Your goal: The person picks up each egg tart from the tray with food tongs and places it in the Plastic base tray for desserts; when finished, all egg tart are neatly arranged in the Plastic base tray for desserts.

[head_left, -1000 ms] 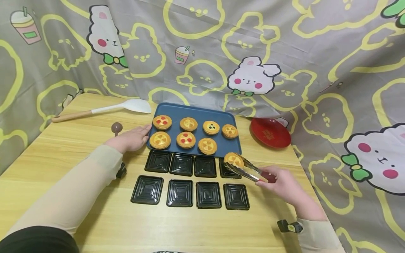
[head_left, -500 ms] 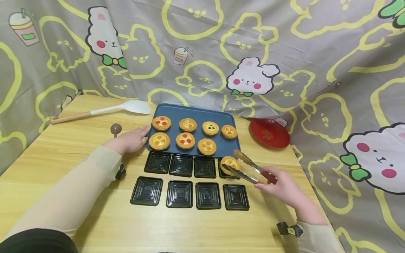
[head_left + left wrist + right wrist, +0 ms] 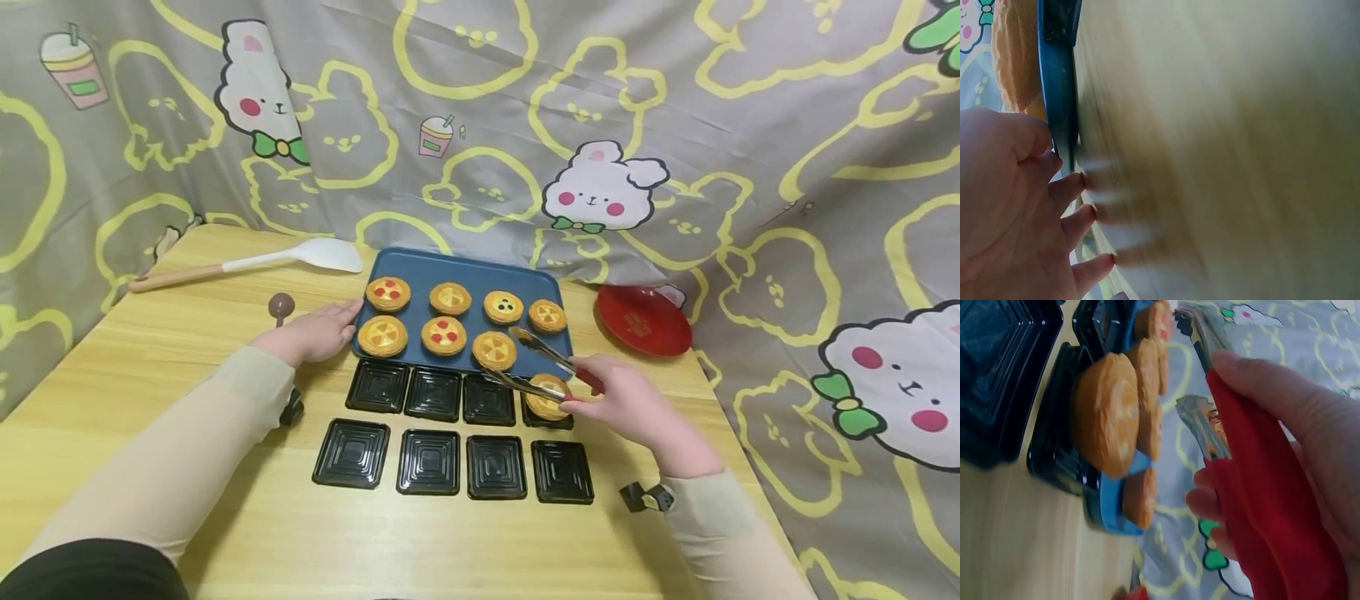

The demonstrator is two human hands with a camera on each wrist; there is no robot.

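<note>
My right hand (image 3: 618,400) grips metal tongs (image 3: 1260,481) by their red handles. The tong arms are spread, with the tips at either side of an egg tart (image 3: 494,351) in the front row of the blue baking tray (image 3: 450,260). Partly behind the tongs, another tart (image 3: 1107,415) sits in a small black square container (image 3: 1054,444) just before the tray. At the tray's left edge lies my left hand (image 3: 322,332), fingers straight. In the left wrist view its thumb is at the rim and its fingertips (image 3: 1109,257) are down by the table.
Several more black containers (image 3: 427,461) stand in two rows before the tray. Other tarts (image 3: 444,335), some with red or dark toppings, lie on it. A white spatula (image 3: 326,254) and a brown round-headed utensil (image 3: 281,306) lie left, a red plate (image 3: 643,321) right.
The tongs lowered a tart into the rightmost near-tray container and let go of it. The right hand then moved left and away with the spread tongs toward a tart on the tray. The left hand stayed.
</note>
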